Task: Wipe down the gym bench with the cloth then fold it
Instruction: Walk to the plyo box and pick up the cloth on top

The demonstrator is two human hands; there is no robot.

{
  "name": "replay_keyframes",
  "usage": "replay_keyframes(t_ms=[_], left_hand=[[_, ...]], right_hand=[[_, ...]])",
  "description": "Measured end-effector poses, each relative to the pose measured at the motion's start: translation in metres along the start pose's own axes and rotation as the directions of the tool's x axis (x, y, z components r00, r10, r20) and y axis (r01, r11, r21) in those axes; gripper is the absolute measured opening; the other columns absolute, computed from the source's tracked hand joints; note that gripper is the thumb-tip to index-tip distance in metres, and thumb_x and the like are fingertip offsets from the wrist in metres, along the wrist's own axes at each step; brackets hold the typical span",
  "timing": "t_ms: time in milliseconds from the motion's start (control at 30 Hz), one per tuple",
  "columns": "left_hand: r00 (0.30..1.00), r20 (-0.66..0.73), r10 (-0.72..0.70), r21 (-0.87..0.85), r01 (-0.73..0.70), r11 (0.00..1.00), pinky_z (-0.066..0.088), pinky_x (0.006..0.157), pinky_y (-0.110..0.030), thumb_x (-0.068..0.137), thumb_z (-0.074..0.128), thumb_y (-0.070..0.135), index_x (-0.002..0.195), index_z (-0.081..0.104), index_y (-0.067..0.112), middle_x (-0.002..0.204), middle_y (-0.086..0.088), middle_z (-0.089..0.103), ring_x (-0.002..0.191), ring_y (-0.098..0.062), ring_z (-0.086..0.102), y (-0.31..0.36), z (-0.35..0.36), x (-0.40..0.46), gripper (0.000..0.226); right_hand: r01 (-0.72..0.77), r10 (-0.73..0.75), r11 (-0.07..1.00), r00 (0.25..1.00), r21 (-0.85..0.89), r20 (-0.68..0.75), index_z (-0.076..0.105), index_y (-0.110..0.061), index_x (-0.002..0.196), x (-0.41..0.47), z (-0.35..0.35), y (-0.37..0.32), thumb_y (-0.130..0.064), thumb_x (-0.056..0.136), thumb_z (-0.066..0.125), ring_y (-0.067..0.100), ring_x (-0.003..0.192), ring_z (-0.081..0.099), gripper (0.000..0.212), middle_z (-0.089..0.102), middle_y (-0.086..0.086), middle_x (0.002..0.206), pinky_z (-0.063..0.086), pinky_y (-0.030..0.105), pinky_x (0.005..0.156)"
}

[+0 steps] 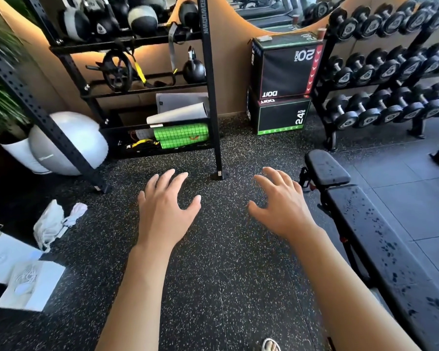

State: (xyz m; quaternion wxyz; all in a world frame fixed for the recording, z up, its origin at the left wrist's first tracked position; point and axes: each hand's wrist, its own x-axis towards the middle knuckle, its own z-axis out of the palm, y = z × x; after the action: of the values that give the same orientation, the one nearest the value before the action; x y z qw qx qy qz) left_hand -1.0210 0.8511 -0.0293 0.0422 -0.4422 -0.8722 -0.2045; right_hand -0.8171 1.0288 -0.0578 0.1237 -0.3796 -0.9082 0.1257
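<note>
A black padded gym bench (380,239) runs along the right side, its surface speckled with dark wet spots. My left hand (165,206) and my right hand (281,203) are both stretched out palm down over the speckled rubber floor, fingers spread, holding nothing. The right hand is just left of the bench's head pad (326,168), not touching it. A crumpled white cloth (52,222) lies on the floor at the left, well away from both hands.
A black storage rack (147,79) with kettlebells, medicine balls and a green roller stands ahead. A white exercise ball (74,140) sits left of it. Plyo boxes (284,82) and a dumbbell rack (390,72) fill the back right. White boxes (23,274) lie at lower left.
</note>
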Motion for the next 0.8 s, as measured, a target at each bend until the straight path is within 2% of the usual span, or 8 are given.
replay_keyframes(t_ms=[467, 800], left_hand=[[0.999, 0.005, 0.038, 0.006, -0.038, 0.999, 0.032, 0.120, -0.058, 0.094, 0.055, 0.059, 0.150, 0.046, 0.033, 0.160, 0.007, 0.041, 0.151, -0.022, 0.030, 0.095, 0.066, 0.159, 0.063], [0.992, 0.003, 0.125, -0.030, -0.125, 0.992, 0.032, 0.120, -0.057, 0.094, 0.059, 0.056, 0.149, 0.049, 0.031, 0.159, 0.004, 0.044, 0.150, -0.025, 0.032, 0.086, 0.112, 0.290, 0.061]], right_hand=[[-0.007, 0.007, 1.000, 0.999, -0.014, -0.032, 0.040, -0.031, 0.150, 0.149, -0.031, 0.125, -0.064, 0.085, 0.050, 0.026, 0.151, 0.024, 0.073, 0.030, -0.001, 0.164, 0.027, 0.056, 0.119], [-0.075, 0.073, 0.997, 0.996, -0.028, -0.048, 0.040, -0.031, 0.149, 0.265, -0.014, 0.146, -0.062, 0.086, 0.050, 0.024, 0.151, 0.023, 0.071, 0.029, 0.000, 0.163, 0.026, 0.055, 0.120]])
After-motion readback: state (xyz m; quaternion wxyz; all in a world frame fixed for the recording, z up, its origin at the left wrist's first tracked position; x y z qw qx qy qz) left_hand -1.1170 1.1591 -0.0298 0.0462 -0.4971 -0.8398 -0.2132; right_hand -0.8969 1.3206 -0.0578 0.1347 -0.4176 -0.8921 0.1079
